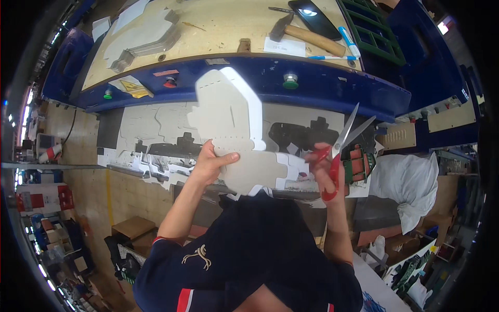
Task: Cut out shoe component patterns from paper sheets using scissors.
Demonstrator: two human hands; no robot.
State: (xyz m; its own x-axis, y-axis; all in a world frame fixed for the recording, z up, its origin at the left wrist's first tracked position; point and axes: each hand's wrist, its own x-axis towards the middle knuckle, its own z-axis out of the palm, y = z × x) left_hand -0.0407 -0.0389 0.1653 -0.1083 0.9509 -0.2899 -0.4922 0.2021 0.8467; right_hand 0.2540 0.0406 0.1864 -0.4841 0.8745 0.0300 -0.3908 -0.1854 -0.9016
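My left hand (209, 163) grips some die-cut cardboard sheets (226, 112), grey on the upper face, with white ones showing beneath. Its thumb lies on top, and the fingers are mostly hidden underneath. To the right, my right hand (328, 169) holds a pair of scissors (339, 147) by the red handles. Their blades are spread and point up and away from me. A gap separates the blades from the cardboard. Below both hands lies a cut sheet (140, 124) with dark openings and torn white scraps around it.
Ahead runs a blue machine beam (234, 67) with green and red buttons. Behind it, a wooden top (208, 39) bears a hammer (312, 39), a phone (314, 21), blue-and-white markers and stacked grey cutouts (143, 41). A white plastic sack (405, 182) sits at right.
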